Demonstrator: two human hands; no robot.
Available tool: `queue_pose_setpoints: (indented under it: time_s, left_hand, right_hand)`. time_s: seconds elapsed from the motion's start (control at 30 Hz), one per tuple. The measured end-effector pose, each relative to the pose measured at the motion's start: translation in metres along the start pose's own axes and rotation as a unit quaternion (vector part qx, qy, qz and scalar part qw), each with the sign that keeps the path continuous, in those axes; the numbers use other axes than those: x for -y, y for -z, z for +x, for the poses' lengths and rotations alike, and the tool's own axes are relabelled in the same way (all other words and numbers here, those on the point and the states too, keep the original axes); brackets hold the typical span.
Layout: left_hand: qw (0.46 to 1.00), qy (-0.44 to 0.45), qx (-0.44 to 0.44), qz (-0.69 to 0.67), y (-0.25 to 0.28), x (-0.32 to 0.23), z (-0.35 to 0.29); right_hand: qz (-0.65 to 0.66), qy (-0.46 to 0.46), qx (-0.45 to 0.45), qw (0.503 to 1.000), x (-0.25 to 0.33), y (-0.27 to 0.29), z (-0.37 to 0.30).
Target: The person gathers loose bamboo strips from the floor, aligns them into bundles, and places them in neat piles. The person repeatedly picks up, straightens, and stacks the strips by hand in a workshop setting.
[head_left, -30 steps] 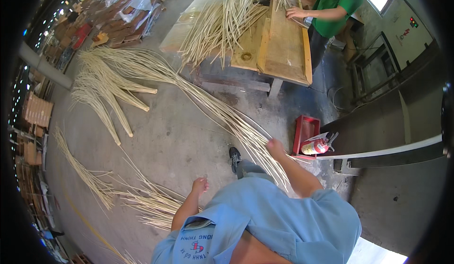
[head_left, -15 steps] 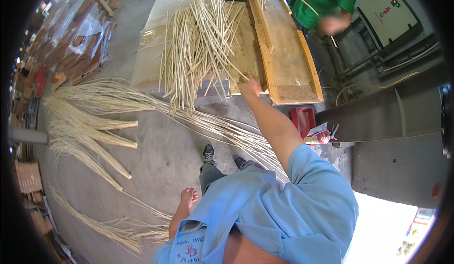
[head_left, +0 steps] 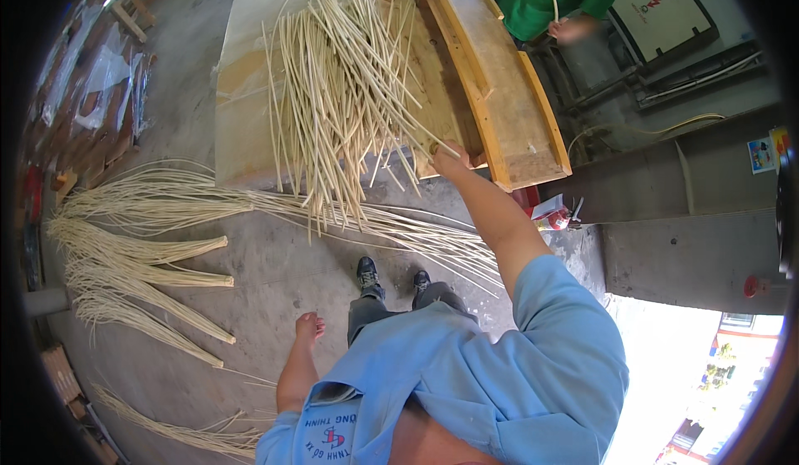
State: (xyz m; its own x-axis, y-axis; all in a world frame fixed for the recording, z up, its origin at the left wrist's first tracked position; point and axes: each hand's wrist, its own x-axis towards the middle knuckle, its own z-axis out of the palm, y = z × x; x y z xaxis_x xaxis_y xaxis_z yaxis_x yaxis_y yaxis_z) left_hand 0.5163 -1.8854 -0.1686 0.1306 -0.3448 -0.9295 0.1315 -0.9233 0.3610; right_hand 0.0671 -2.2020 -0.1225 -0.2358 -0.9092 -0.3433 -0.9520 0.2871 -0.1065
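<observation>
A pile of long pale rattan canes (head_left: 337, 90) lies on the worktable (head_left: 243, 107), their ends jutting past its near edge. At that edge, my right hand (head_left: 452, 160) reaches out with closed fingers around the end of a cane that slants out of the pile. The fingertips are partly hidden. My left hand (head_left: 310, 327) hangs low over the floor at my side, loosely curled, with nothing visible in it.
Bundles of thin canes (head_left: 179, 292) lie on the concrete floor at left; a longer bundle (head_left: 391, 225) stretches past my feet. Right of the pile runs a wooden trough (head_left: 533, 144). Beyond it stands a person in green (head_left: 533, 3), holding a cane. A fire extinguisher (head_left: 556, 218) stands near the trough.
My view has shifted, and my right hand stays at the table's near edge by the cane end. The person in green now holds a cane more upright. My left hand still hangs down.
</observation>
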Motion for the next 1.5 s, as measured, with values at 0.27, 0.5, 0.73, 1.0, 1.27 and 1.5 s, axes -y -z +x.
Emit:
queue_pose_setpoints:
  time_s: [0.27,0.5,0.73,1.0,1.27,1.5]
  left_hand:
    - [0.992,-0.001,0.056,0.115,-0.025,-0.012,0.009]
    - [0.934,-0.062,0.269,0.227,-0.127,-0.054,0.015]
    - [0.736,-0.219,0.578,0.276,-0.382,-0.057,-0.115]
    - [0.481,-0.188,0.665,0.539,-0.611,0.163,-0.256]
    - [0.446,-0.117,0.704,0.540,-0.777,0.354,-0.317]
    - [0.392,-0.087,0.730,0.553,-0.958,0.479,-0.322]
  right_hand:
    - [0.201,0.011,-0.080,0.976,-0.009,0.001,-0.043]
    - [0.798,-0.036,0.074,0.598,-0.078,-0.018,-0.178]
    - [0.933,0.006,0.071,0.353,-0.227,-0.031,-0.357]
    - [0.958,-0.040,-0.037,0.283,-0.439,-0.080,-0.560]
    - [0.961,-0.103,-0.183,0.180,-0.601,-0.120,-0.673]
    - [0.941,-0.131,-0.298,0.094,-0.766,-0.153,-0.698]
